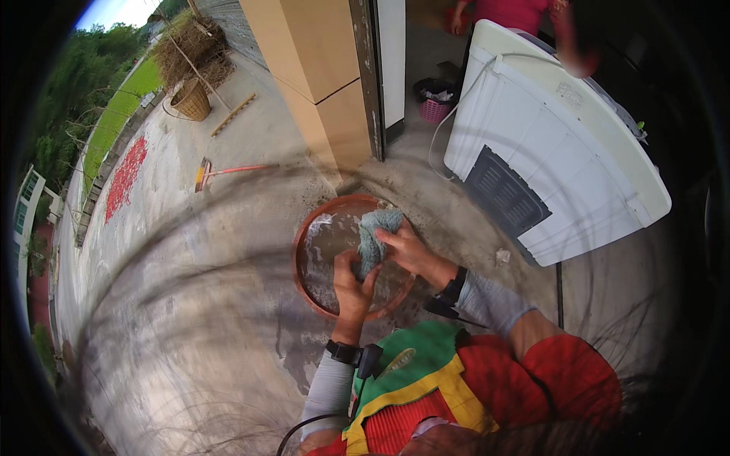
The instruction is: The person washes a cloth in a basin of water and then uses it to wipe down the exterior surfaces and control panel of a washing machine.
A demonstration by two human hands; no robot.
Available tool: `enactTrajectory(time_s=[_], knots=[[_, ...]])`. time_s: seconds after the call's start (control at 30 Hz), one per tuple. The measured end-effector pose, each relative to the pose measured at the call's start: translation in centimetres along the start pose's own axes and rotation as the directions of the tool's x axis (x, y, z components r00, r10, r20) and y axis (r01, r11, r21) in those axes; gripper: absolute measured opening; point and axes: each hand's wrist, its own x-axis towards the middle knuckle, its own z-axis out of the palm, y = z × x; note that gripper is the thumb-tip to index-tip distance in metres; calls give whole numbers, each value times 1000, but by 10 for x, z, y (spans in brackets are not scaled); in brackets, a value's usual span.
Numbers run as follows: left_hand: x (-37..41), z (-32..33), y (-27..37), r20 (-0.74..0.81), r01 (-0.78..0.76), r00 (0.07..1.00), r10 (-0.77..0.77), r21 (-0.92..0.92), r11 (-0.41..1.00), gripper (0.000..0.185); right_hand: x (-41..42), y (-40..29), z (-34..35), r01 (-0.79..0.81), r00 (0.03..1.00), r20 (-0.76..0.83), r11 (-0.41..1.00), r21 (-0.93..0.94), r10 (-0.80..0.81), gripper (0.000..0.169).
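Observation:
A wet grey-green cloth (373, 242) is bunched between my two hands, above a round reddish-brown basin (297, 273) on the concrete floor. My left hand (353, 285) grips the cloth's lower end, fingers curled around it. Higher up and to the right, my right hand (408, 248) holds the other end with the thumb pressed on top. Water with patches of foam (322, 222) shows inside the basin. My palms and part of the cloth's underside are hidden.
A white washing machine (547, 142) stands at the right, with another person (513, 11) behind it. A tan pillar (319, 85) rises beyond the basin. A broom (203, 174), a wooden rake (232, 115), a wicker basket (192, 101) and red peppers (125, 178) lie or stand left. A pink bin (434, 109) is near the doorway.

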Motion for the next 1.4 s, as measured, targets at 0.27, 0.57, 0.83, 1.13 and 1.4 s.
enactTrajectory(time_s=[0.27, 0.57, 0.83, 1.13, 1.4], knots=[[-24, 23, 39, 680, 736, 659, -321, -671, 90, 20, -96, -43, -53, -51, 992, 115, 997, 52, 45, 44], [-64, 116, 122, 729, 577, 684, -38, -508, 640, 8, -272, -95, -149, -210, 946, -323, 782, -587, 12, 36], [-90, 196, 233, 726, 691, 680, -99, -590, 418, 11, -456, -127, -188, 196, 681, -645, 935, -294, -346, 30], [-127, 272, 308, 817, 241, 508, 271, -437, 866, 54, -608, -128, -219, -361, 430, -725, 634, -684, -538, 35], [-199, 307, 366, 859, 440, 12, 511, -464, 769, 64, -607, -96, -184, 177, 436, -699, 816, -550, -566, 34]])
